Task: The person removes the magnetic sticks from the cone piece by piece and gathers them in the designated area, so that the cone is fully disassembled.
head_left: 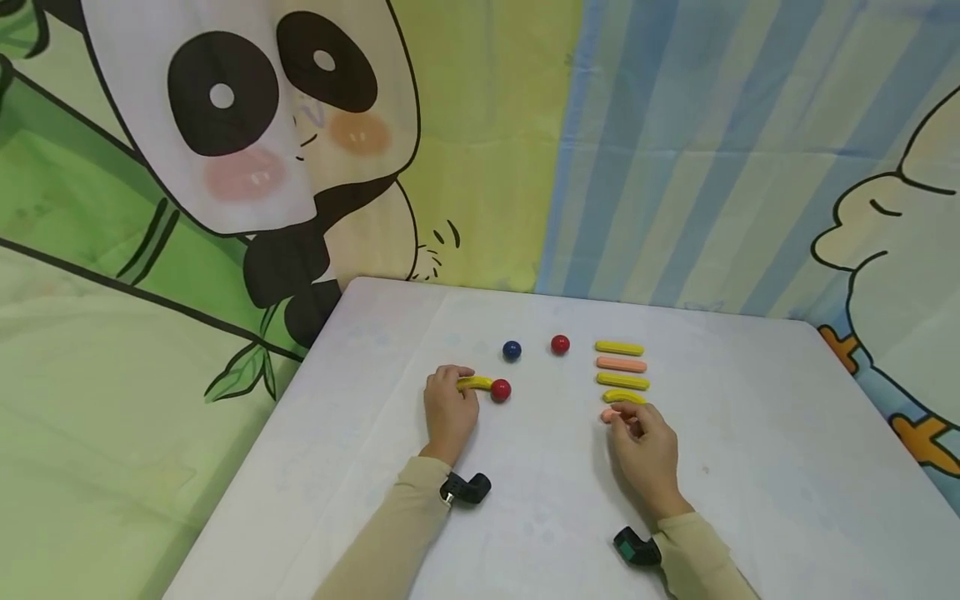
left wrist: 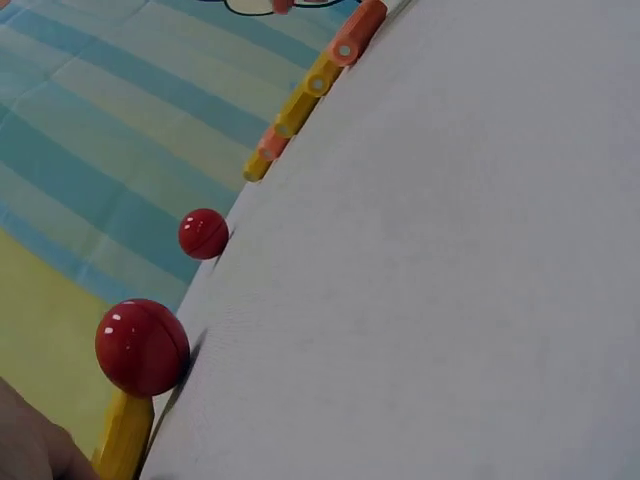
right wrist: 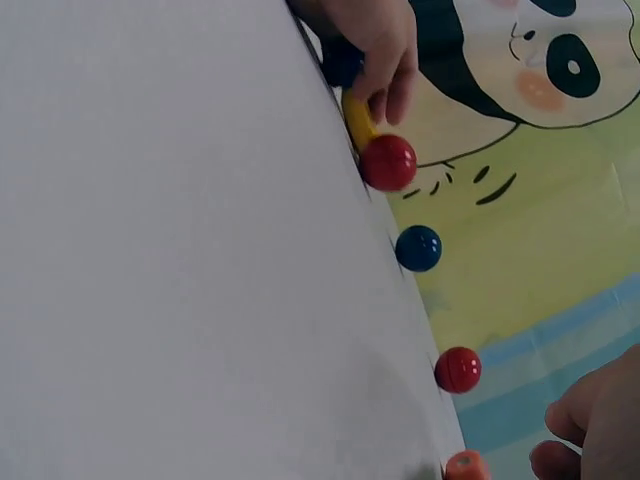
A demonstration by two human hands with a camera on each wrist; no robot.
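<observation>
On the left of the table, my left hand (head_left: 452,410) grips a curved yellow magnetic stick (head_left: 474,382). A red ball (head_left: 501,390) touches its right end. In the right wrist view, part of a blue ball (right wrist: 341,66) shows beneath that hand, by the stick's other end. My right hand (head_left: 647,446) hovers with loosely bent fingers over an orange stick (head_left: 607,415), which the fingers partly cover in the head view. The right wrist view shows a gap between those fingers and the orange stick's end.
Above the right hand lie a curved yellow stick (head_left: 624,397), a straight yellow stick (head_left: 622,381), an orange stick (head_left: 621,364) and another yellow stick (head_left: 619,347) in a column. Another blue ball (head_left: 512,351) and red ball (head_left: 560,344) sit farther back on the white table (head_left: 540,517).
</observation>
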